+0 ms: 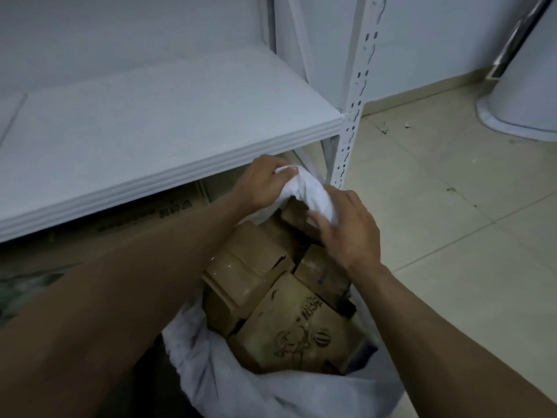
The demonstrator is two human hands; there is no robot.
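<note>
Basically had the white sack (229, 384) packed with cardboard boxes (289, 327) already, down on the floor (452, 221) beside the shelf (150, 122). Gripped its far rim with 2 hands, left hand (262, 182) and right hand (346, 230), with fingers (319, 220) curled tight round the bunched fabric. Hadn't gathered the near rim or tied anything yet, by the look of it.

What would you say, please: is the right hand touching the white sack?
Touching. The head view shows the right hand gripping the bunched rim of the white sack, with no gap between them; the left hand grips it too.
</note>
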